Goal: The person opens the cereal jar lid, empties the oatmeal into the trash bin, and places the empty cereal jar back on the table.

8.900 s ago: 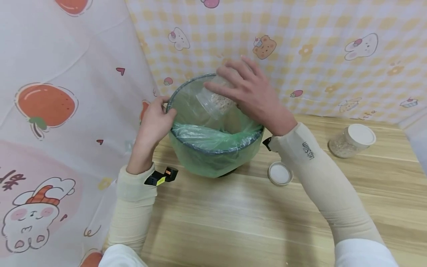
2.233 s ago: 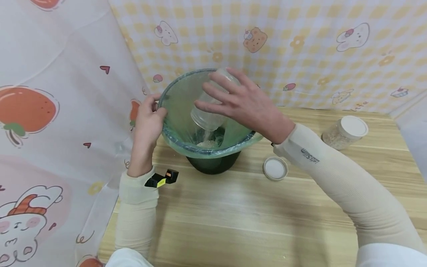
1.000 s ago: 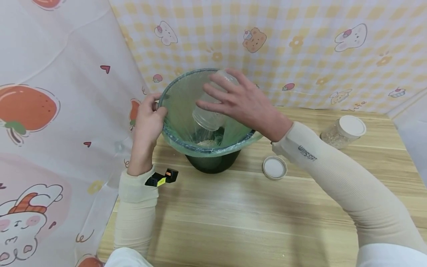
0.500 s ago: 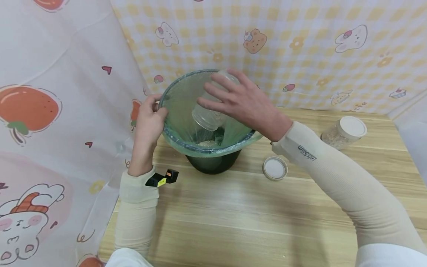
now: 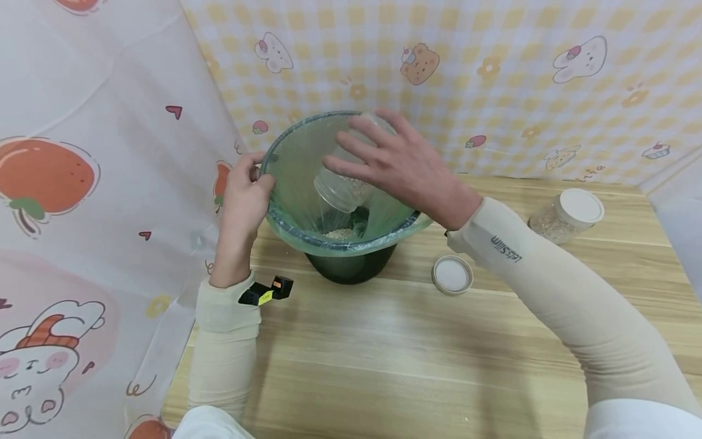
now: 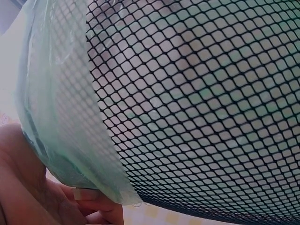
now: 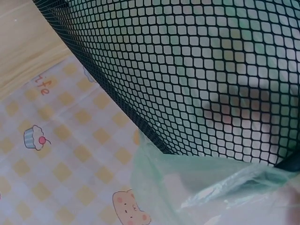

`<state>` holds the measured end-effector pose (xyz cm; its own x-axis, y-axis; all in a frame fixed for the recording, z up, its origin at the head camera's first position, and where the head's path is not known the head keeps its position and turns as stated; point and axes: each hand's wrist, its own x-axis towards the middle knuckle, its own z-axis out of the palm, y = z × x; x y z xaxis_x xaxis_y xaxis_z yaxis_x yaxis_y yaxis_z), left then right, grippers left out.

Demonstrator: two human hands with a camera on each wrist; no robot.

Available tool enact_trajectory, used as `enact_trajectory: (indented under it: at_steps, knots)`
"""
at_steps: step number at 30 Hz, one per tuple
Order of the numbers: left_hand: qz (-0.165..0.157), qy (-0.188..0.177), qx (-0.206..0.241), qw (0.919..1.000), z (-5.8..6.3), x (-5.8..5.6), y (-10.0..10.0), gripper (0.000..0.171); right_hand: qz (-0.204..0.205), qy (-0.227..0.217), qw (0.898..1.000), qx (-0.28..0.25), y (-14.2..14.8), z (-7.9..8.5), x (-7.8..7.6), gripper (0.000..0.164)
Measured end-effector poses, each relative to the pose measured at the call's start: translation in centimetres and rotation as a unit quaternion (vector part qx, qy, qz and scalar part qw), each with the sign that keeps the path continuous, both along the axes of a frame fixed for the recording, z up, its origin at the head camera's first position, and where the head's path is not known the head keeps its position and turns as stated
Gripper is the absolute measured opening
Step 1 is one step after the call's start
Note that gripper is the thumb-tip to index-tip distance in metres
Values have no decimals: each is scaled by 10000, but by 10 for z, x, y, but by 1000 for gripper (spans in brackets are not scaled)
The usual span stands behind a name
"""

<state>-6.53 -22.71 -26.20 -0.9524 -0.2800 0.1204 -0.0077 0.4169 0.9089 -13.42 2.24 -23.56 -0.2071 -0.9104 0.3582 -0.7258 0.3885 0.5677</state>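
A dark mesh wastebasket (image 5: 351, 268), lined with a thin green bin bag (image 5: 293, 195), leans toward me on the table. My left hand (image 5: 244, 198) grips its left rim, thumb inside and fingers outside; the left wrist view shows those fingers (image 6: 101, 204) under the bag's folded edge. Over the opening, my right hand (image 5: 403, 161) holds a clear jar (image 5: 336, 190) mouth-down at a slant. Some pale oat-like flakes cling inside the jar, and a small heap of flakes (image 5: 340, 233) lies at the bottom of the bag. In the right wrist view, basket mesh (image 7: 164, 70) hides the right hand.
A white-lined jar lid (image 5: 452, 274) lies on the wooden table (image 5: 351, 360) right of the basket. Farther right stands a second jar (image 5: 567, 214) of flakes, with its white lid on. Patterned cloth (image 5: 521, 110) hangs behind and on the left.
Since the earliest frame, most flakes have left the jar and lie in the bag, which has sunk down inside the basket. Over the last second both hands have stayed nearly in place.
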Motion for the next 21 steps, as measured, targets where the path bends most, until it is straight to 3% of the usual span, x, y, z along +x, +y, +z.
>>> enact_trajectory:
  at_steps: [6, 9, 12, 16, 19, 21]
  knots:
    - [-13, -103, 10, 9999, 4, 2, 3, 38, 43, -65, 10000, 32, 0, 2, -1, 77]
    - [-58, -225, -51, 9997, 5, 2, 5, 39, 134, -357, 9993, 29, 3, 8, -1, 77]
    - [-116, -244, -85, 9996, 5, 1, 7, 39, 340, -595, 9972, -291, 6, 18, 0, 75]
    - [-115, -150, -157, 9997, 4, -1, 7, 38, 652, -246, 9934, -907, 5, 33, 1, 56]
    - [-106, -133, -219, 9996, 4, 0, 5, 37, 610, -159, 9955, -707, 7, 34, 1, 53]
    - [-111, -142, -236, 9996, 5, 1, 3, 37, 469, -363, 9978, -311, 10, 29, 1, 62]
